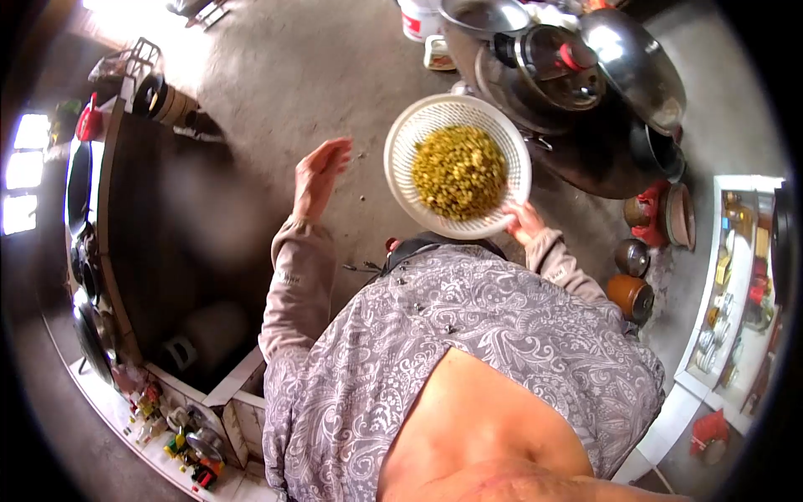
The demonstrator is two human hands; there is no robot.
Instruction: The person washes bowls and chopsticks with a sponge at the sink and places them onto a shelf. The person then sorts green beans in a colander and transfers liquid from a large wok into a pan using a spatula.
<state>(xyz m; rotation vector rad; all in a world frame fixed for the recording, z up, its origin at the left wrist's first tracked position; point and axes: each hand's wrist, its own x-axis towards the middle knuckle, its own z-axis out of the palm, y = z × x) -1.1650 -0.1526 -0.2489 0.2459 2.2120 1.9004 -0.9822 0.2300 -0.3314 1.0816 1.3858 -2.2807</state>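
White basket (399, 180) of yellow-green bits (460, 171), I see, pinched at its near-right rim by the right hand (525, 222); the left hand (321, 174) hovers apart, fingers extended.

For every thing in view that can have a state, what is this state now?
White colander: held at its rim, partly filled.
Yellow-green food pieces: heaped in the colander.
Right hand: closed on the colander's rim.
Left hand: empty, apart from the colander.
Pot with red-knobbed lid: covered.
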